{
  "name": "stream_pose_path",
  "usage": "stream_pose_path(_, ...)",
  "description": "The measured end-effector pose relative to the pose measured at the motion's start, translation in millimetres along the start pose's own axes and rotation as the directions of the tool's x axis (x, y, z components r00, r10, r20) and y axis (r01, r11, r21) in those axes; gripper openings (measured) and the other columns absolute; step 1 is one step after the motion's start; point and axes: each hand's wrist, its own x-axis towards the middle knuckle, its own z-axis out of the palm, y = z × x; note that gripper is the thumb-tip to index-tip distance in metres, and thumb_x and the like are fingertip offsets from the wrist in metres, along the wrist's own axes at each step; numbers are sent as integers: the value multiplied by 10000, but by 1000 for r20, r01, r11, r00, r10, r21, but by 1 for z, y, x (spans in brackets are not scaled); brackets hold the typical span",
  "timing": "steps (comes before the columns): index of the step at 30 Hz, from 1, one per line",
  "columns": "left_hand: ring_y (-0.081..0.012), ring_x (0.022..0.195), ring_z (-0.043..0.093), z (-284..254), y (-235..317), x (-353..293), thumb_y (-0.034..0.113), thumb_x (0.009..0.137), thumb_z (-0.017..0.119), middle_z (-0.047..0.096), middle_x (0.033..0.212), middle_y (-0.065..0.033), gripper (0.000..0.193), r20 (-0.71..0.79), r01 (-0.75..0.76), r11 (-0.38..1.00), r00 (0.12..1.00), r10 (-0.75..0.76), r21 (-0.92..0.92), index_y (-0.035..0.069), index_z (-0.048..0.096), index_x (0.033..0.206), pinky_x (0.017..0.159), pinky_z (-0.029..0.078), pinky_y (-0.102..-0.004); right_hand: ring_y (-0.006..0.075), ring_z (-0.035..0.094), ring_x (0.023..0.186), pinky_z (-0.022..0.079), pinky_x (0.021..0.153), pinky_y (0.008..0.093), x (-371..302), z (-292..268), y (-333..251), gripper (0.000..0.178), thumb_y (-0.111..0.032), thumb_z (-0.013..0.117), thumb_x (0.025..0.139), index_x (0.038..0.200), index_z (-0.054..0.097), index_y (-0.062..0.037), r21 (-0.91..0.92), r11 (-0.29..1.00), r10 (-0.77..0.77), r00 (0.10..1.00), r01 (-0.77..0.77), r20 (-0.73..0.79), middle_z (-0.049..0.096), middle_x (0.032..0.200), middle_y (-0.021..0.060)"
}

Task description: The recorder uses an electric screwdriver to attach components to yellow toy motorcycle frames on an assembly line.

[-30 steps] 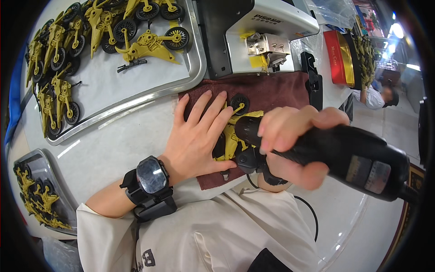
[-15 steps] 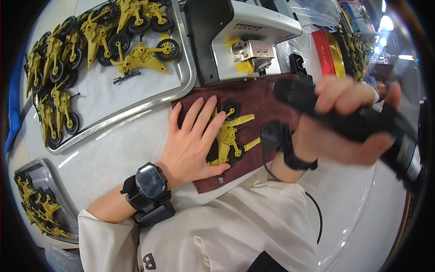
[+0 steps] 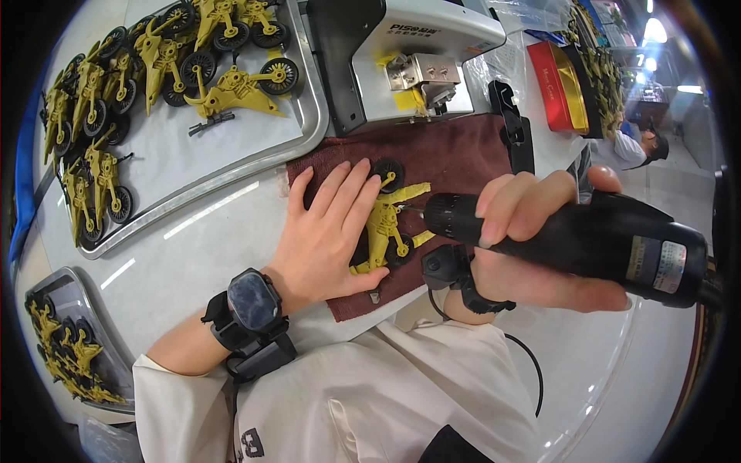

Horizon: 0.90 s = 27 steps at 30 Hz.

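Observation:
My right hand (image 3: 540, 224) is wrapped round a black electric screwdriver (image 3: 602, 241), held nearly level. The screwdriver's tip points left at a yellow toy motorcycle (image 3: 382, 225) with black wheels; I cannot tell whether the bit touches it. With fingers stretched out, my left hand (image 3: 328, 231) lies flat over the toy's left part and covers some of it. Its thumb rests along the toy's near edge. Under the toy is a dark red cloth (image 3: 455, 154). A small metal piece (image 3: 375, 296) lies on the cloth by my left thumb.
A metal tray (image 3: 231, 171) of yellow toy motorcycles stands at the far left, and a smaller tray (image 3: 85, 297) of yellow parts nearer. Beyond the cloth is a silver-and-black machine (image 3: 432, 46). A red-and-gold box (image 3: 557, 92) and another person (image 3: 629, 147) are at the far right.
My right hand has brought the screwdriver left and down, so its tip now reaches the toy motorcycle. My left hand stays flat over the toy.

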Motion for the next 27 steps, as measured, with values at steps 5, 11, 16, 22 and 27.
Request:
stream_pose_path(5, -328, 1256, 371, 0, -1, -1, 479, 573, 731, 374, 1382, -170, 953, -6, -3, 1000, 1000, 3, -5, 13, 381, 1327, 1033, 206, -521, 192, 458, 428, 389, 455, 326, -10, 1, -3, 977, -834, 368, 719, 1279, 341, -34, 25, 994, 111, 994, -111, -8, 490, 629, 71)
stream_pose_path(11, -316, 1268, 354, -1, -2, -1, 466, 595, 728, 369, 1381, -167, 931, 22, 10, 1000, 1000, -10, -20, 10, 374, 1326, 1038, 200, -525, 222, 460, 443, 376, 470, 353, 4, -4, 4, 996, -853, 337, 708, 1276, 369, -36, 15, 1000, -6, 1000, 7, -16, 484, 628, 88)
stream_pose_path(16, -331, 1266, 353, 0, -1, 1, 489, 587, 723, 375, 1383, -159, 936, 41, 26, 1000, 999, -26, -15, 27, 385, 1328, 1045, 189, -524, 241, 495, 471, 403, 490, 359, 16, -20, 21, 1030, -885, 275, 684, 1262, 369, -38, 24, 999, 40, 998, -41, 41, 507, 648, 102)
stream_pose_path(22, -342, 1263, 352, 0, -3, 2, 528, 588, 706, 379, 1385, -154, 946, 54, 35, 999, 998, -33, -28, 38, 389, 1333, 1049, 174, -528, 237, 512, 482, 414, 471, 353, 13, -22, 33, 1045, -904, 336, 632, 1248, 394, -62, 54, 995, 82, 996, -85, 45, 520, 651, 102)
stream_pose_path(27, -339, 1263, 353, -2, -2, 4, 541, 596, 695, 380, 1385, -155, 932, 65, 44, 999, 997, -43, -24, 60, 398, 1338, 1049, 172, -528, 221, 514, 481, 417, 465, 329, 13, -26, 48, 1065, -923, 337, 587, 1215, 431, -68, 124, 987, 93, 990, -105, 103, 527, 652, 92)
